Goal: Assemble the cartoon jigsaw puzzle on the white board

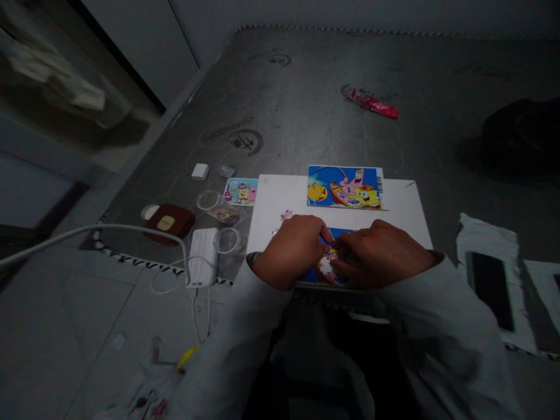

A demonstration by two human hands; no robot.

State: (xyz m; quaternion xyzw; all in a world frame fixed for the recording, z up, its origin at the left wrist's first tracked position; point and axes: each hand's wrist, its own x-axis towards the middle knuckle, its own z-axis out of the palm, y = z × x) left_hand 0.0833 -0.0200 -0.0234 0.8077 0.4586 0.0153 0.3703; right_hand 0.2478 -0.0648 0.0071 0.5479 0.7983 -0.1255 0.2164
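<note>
Left hand (291,251) curls inward with its fingers bent, and right hand (376,254) does the same from the other side. Their fingertips meet over a blue cartoon jigsaw puzzle (339,234), and whether they grip a piece is hidden. The puzzle lies at the near edge of a white rectangular board (394,204), partly covered by both hands. A small pink puzzle piece (286,214) sits just beyond the left hand. At the board's far edge lies a blue SpongeBob picture card (345,186). Left of the board, on a speckled grey mat (297,105), are a smaller SpongeBob card (240,191), clear round plastic lids (207,200), a white plastic charger (202,256) with a white cable (100,228), and a dark red case (169,223). A crumpled red wrapper (371,102) lies farther off.
</note>
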